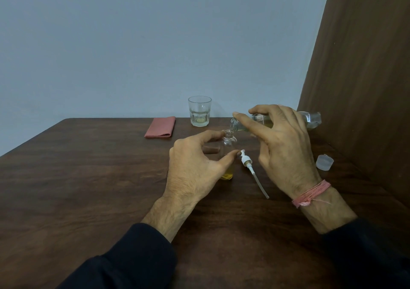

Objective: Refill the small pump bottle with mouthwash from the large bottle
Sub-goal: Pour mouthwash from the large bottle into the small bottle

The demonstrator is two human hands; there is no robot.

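a dark brown wooden table [88, 177] stands against a plain pale blue-grey wall [144, 44]. on the right rises a brown wooden panel [366, 78]. the light is soft.

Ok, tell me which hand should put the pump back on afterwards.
Probably the left hand. It only steadies the small bottle, and its thumb lies right beside the pump on the table. The right hand is occupied holding the tipped large bottle.
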